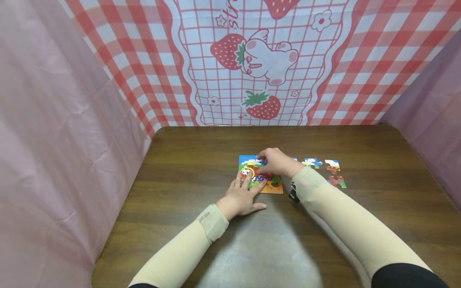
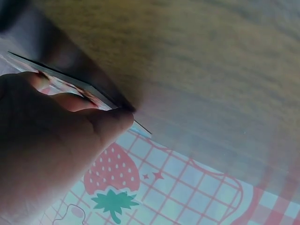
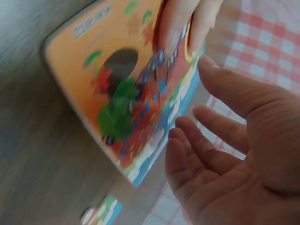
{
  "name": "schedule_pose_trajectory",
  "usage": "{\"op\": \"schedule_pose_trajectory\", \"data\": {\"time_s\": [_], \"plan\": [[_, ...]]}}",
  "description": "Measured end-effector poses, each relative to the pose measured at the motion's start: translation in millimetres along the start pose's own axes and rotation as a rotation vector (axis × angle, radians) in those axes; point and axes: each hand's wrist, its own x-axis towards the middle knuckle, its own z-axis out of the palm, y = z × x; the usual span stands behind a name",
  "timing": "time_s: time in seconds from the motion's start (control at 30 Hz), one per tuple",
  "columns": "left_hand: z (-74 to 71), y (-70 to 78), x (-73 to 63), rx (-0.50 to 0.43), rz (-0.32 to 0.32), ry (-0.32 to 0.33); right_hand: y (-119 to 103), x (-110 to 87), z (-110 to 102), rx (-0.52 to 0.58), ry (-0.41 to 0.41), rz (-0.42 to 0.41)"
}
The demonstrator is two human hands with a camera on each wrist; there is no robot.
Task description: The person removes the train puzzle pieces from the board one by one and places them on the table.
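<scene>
A small colourful jigsaw puzzle lies flat on the table, showing a red cartoon figure above orange ground. My left hand rests on its lower left part, fingers spread and thumb on the table. From low down, the left wrist view shows this hand against the puzzle's edge. Over the upper right of the puzzle is my right hand. The right wrist view shows that hand with bent, relaxed fingers apart from the thumb. Nothing shows between them.
Several loose jigsaw pieces lie right of the puzzle, among them a blue and white piece and a red and green piece. A brown wooden table carries everything. Behind hangs a red checked strawberry cloth; a pink curtain hangs left.
</scene>
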Motion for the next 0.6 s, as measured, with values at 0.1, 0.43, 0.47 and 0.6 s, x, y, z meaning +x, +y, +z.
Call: {"op": "schedule_pose_trajectory", "data": {"time_s": [0.1,0.43,0.47,0.6], "plan": [[1.2,0.0,1.0,0.013,-0.004,0.000,-6.7,6.3,6.0,-0.042,-0.031,0.003],[2.1,1.1,1.5,0.049,-0.015,-0.006,-12.5,12.4,10.0,-0.086,-0.061,0.047],[1.7,1.0,1.3,0.046,-0.015,-0.005,-12.2,12.9,9.8,-0.084,-0.066,0.048],[1.1,0.4,0.6,0.036,-0.018,0.000,-11.1,15.1,8.7,-0.071,-0.061,0.042]]}}
